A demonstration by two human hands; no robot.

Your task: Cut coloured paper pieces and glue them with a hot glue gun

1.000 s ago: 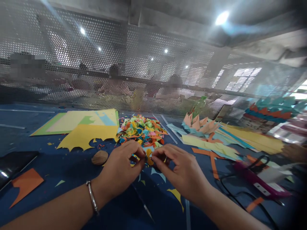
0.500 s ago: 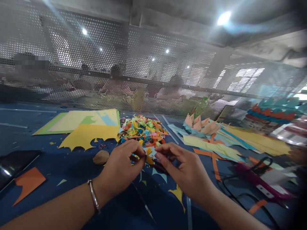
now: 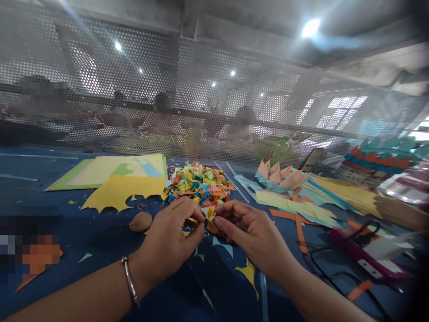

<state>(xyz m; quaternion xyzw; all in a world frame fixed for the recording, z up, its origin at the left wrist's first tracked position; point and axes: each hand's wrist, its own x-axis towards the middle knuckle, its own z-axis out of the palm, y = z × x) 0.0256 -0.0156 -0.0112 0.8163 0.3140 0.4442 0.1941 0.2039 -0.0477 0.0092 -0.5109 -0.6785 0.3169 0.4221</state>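
Left hand (image 3: 172,232), right hand (image 3: 253,232): fingers of both pinched nearly closed on yellow piece (image 3: 211,221) above desk (image 3: 167,293); paper pile (image 3: 199,181) just beyond.

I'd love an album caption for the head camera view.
Left fingers and right fingers meet at a small yellow paper piece before a colourful heap of paper scraps on a blue table.
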